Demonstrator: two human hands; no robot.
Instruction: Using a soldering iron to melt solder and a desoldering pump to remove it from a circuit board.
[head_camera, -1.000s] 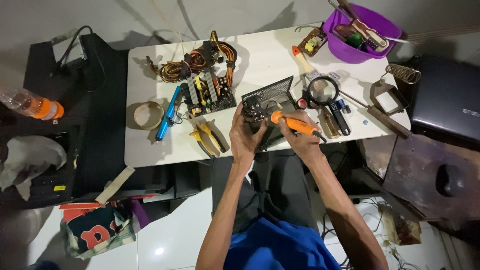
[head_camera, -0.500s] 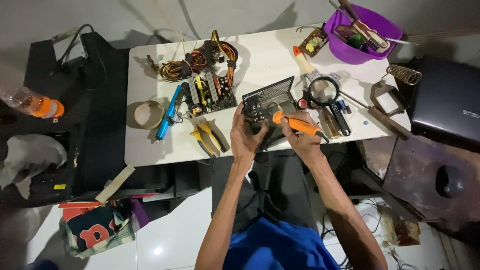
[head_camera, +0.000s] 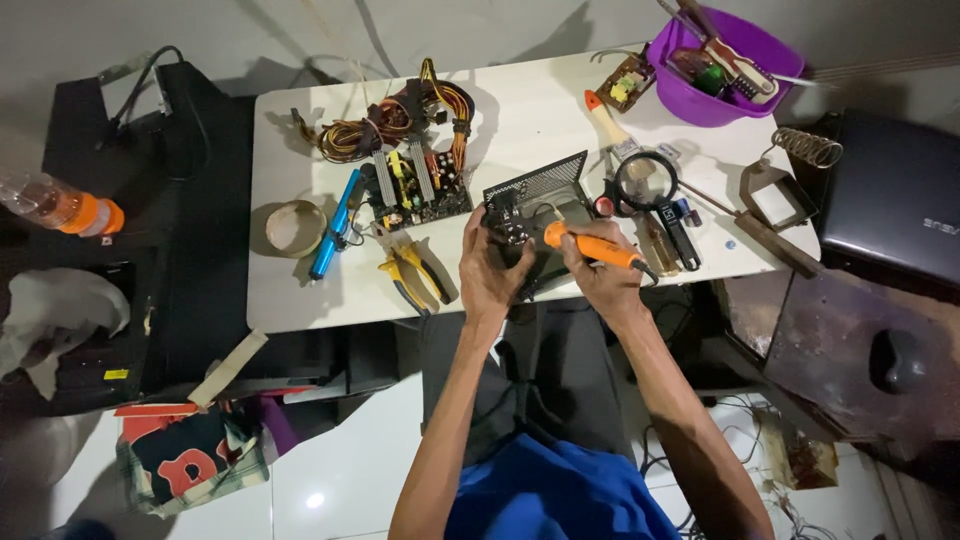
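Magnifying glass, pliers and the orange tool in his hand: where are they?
Magnifying glass (head_camera: 645, 180), head view, on the lens.
Pliers (head_camera: 410, 275), head view, on the yellow handles.
Orange tool (head_camera: 592, 247), head view, on the handle in the right hand.

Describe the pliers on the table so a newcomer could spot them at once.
Start at the white table and find its near edge, just left of the left hand. The pliers lie there below the open circuit board. Their yellow-and-dark handles set them apart from the blue tool beside them.

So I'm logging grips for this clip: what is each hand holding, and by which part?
The right hand grips an orange-handled tool around its handle. The left hand holds a small dark component by its near edge.
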